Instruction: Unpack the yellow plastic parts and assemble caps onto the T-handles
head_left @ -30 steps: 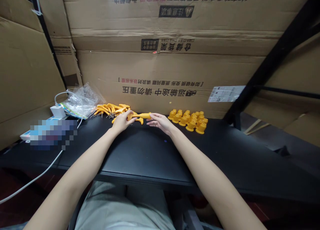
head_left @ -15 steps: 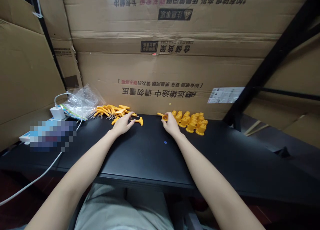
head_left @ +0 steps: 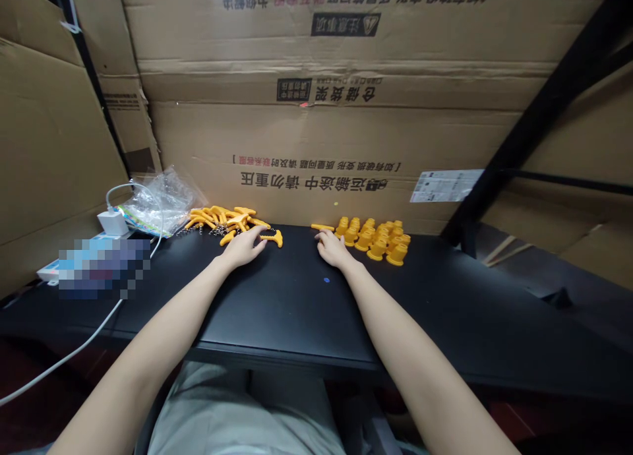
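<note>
My left hand (head_left: 244, 247) lies on the black table (head_left: 277, 310) with its fingers spread. Its fingertips are right beside a yellow T-shaped piece (head_left: 273, 237) at the edge of a pile of yellow T-shaped pieces with small chains (head_left: 222, 216). My right hand (head_left: 333, 249) rests open on the table with nothing in it. Just beyond its fingertips a long yellow piece (head_left: 322, 227) lies flat, at the left end of a group of several yellow cone-shaped caps (head_left: 378, 237) standing upright.
Cardboard sheets (head_left: 316, 145) wall in the back and left of the table. At the left are a clear plastic bag (head_left: 158, 201), a white charger (head_left: 113, 221) with its cable (head_left: 74, 353), and a blurred flat item. A black frame bar (head_left: 534, 112) slants at the right.
Both hands held one long yellow piece at the middle. My right hand carried it right, laid it beside the caps and drew back. My left hand stayed by the T-piece pile.
</note>
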{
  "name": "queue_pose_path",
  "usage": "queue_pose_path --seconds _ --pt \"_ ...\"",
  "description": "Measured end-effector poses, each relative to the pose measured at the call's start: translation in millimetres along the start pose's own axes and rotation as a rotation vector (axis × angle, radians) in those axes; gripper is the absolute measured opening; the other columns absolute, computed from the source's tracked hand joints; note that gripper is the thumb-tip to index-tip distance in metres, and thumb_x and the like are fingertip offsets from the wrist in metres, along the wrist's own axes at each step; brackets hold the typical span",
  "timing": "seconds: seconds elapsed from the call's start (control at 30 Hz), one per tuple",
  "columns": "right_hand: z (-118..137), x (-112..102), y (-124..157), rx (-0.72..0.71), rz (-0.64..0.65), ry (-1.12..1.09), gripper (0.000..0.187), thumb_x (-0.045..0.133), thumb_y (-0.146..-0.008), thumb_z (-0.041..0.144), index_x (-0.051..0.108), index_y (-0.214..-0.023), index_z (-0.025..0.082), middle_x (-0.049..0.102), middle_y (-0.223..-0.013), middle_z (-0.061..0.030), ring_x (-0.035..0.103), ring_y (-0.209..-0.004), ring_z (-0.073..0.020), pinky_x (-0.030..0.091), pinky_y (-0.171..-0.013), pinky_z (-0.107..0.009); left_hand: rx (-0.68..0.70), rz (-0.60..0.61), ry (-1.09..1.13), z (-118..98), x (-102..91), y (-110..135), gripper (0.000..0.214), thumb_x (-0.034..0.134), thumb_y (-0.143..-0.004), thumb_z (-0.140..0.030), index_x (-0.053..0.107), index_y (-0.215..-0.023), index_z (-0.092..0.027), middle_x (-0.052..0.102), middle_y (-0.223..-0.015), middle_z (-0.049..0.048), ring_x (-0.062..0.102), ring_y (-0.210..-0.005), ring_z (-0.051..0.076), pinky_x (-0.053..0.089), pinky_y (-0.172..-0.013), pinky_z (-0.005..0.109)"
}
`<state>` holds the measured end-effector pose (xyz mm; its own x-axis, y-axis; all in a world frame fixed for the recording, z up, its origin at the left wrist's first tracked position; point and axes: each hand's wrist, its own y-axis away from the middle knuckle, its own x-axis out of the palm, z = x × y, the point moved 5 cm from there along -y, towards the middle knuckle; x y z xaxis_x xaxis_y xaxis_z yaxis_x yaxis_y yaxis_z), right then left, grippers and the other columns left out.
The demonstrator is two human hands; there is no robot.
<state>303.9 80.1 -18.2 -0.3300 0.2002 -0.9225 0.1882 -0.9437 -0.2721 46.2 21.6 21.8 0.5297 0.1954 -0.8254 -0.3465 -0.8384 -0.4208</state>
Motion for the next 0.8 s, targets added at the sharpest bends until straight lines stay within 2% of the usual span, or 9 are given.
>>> queue_pose_path --seconds 0.1,0.2,0.33,0.5,0.6,0.7,0.8 --pt "-4.0 1.9 -5.2 -0.018 -0.006 -0.075 0.028 0.037 -0.084 0.013 0.06 -0.1 0.016 0.051 -0.135 -0.0157 0.041 -0.13 -0.0269 0.028 -0.105 -0.062 -0.003 0.011 0.001 0.0 0.5 0.2 0.043 0.048 -0.088 -0.031 0.049 -0.13 -0.02 0.068 -0.101 0.0044 0.065 -0.095 0.019 0.049 -0.085 0.032" --pt "-6.0 3.4 -7.8 -0.021 -0.022 -0.109 0.026 0.036 -0.085 0.015 0.059 -0.096 0.018 0.051 -0.134 -0.0152 0.041 -0.13 -0.0272 0.026 -0.105 -0.064 -0.013 0.023 -0.002 -1.1 -0.1 0.4 0.042 0.048 -0.089 -0.031 0.05 -0.129 -0.02 0.069 -0.103 0.0045 0.065 -0.097 0.019 0.048 -0.086 0.031" --pt "-8.2 4.6 -9.0 0.0 -0.033 -0.111 0.026 0.036 -0.085 0.016 0.058 -0.098 0.019 0.047 -0.139 -0.0153 0.038 -0.133 -0.0291 0.018 -0.104 -0.071 -0.029 0.04 -0.016 -3.0 -0.9 0.6 0.04 0.048 -0.088 -0.03 0.052 -0.127 -0.02 0.069 -0.102 0.0042 0.065 -0.097 0.019 0.049 -0.084 0.03" --pt "-8.3 5.9 -8.8 0.007 -0.003 -0.095 0.028 0.038 -0.085 0.017 0.06 -0.101 0.019 0.046 -0.14 -0.0142 0.039 -0.132 -0.0286 0.02 -0.104 -0.07 -0.02 0.049 -0.022 -3.9 -0.4 0.7 0.039 0.047 -0.088 -0.031 0.053 -0.125 -0.019 0.07 -0.098 0.004 0.066 -0.092 0.019 0.049 -0.082 0.031" --pt "-5.1 4.6 -6.4 0.015 -0.007 -0.021 0.03 0.039 -0.088 0.024 0.06 -0.109 0.02 0.041 -0.145 -0.0132 0.033 -0.137 -0.0292 0.016 -0.106 -0.07 -0.018 0.054 -0.02 -3.6 0.6 0.8 0.039 0.047 -0.088 -0.031 0.053 -0.125 -0.02 0.07 -0.098 0.0036 0.066 -0.091 0.019 0.049 -0.082 0.03" --pt "1.0 -6.0 -1.9 0.014 -0.104 0.054 0.034 0.037 -0.09 0.027 0.06 -0.115 0.022 0.038 -0.149 -0.0105 0.024 -0.141 -0.0296 0.01 -0.108 -0.07 -0.016 0.055 -0.034 -3.7 0.4 0.0 0.036 0.047 -0.088 -0.03 0.056 -0.122 -0.02 0.07 -0.098 0.0036 0.066 -0.091 0.018 0.049 -0.082 0.029" --pt "1.2 -26.7 6.1 0.09 -0.291 0.123 0.04 0.032 -0.091 0.022 0.056 -0.122 0.018 0.039 -0.147 -0.0139 0.027 -0.14 -0.0295 0.006 -0.108 -0.07 -0.036 0.033 -0.129 -2.3 -4.8 -2.0 0.03 0.043 -0.089 -0.026 0.063 -0.111 -0.021 0.069 -0.102 0.0053 0.064 -0.098 0.019 0.049 -0.086 0.03"
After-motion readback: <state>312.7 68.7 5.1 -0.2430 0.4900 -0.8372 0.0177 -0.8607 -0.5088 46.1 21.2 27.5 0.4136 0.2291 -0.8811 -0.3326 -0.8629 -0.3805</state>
